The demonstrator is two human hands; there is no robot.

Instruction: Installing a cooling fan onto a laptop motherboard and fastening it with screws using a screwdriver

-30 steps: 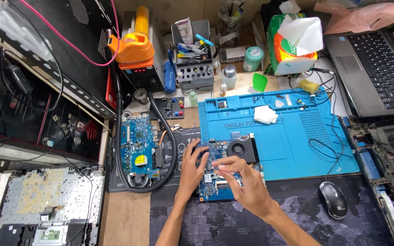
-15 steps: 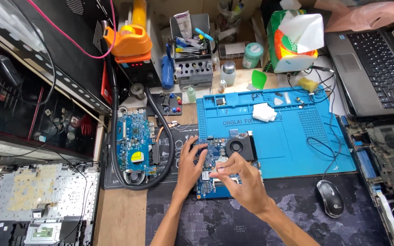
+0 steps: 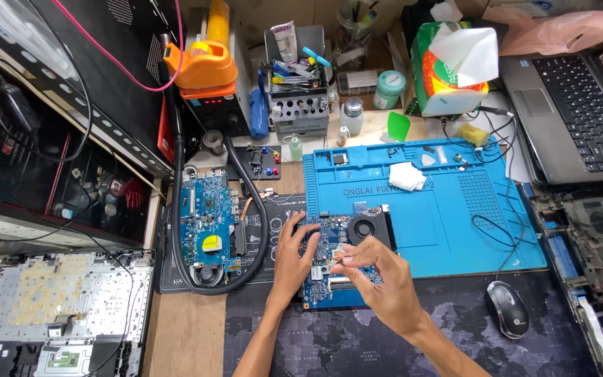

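holding: left hand (image 3: 293, 257) lay flat on the left edge of a blue circuit board (image 3: 329, 269), fingers spread apart and pressing on it
right hand: the right hand (image 3: 378, 276) hovered over the middle of the board, fingers curled together, thumb and forefinger pinched on something too small to make out
board: the circuit board sat at the near left corner of the blue work mat (image 3: 427, 209), partly overhanging a dark mat (image 3: 399, 335) nearer the person
fan: a black cooling fan (image 3: 366, 228) was fixed at the far right of the board, just beside the right hand
left side: a second blue board (image 3: 207, 216) lay well to the left, ringed by a black hose (image 3: 259, 230); a stripped laptop base (image 3: 57, 300) lay at the near left
right side: a black mouse (image 3: 507, 309) rested on the dark mat, well apart from the hands; an open laptop (image 3: 574, 119) stood at the far right of the desk
far: an orange tool holder (image 3: 200, 63) and a tissue box (image 3: 451, 70) stood at the far edge
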